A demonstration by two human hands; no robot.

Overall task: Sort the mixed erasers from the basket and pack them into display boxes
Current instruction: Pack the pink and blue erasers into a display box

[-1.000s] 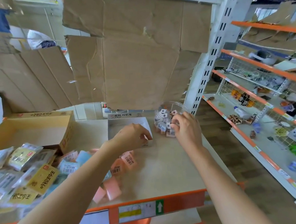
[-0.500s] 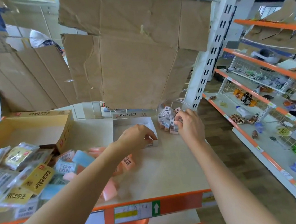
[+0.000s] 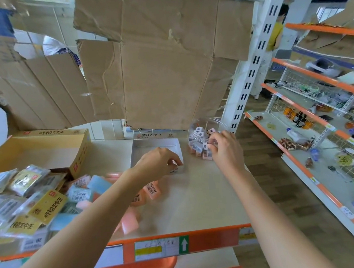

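Barely begun: the white display box (image 3: 151,146) looks empty; left hand (image 3: 159,160) grips its front edge, right hand (image 3: 225,148) pinches small erasers (image 3: 198,141) in the clear tub (image 3: 205,121); pink and blue erasers (image 3: 98,184) await sorting

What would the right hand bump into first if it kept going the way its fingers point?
The small wrapped erasers heaped at the mouth of the clear tub. The right hand points up and left, fingertips seemingly among them; the tub comes next, though depth is hard to judge.
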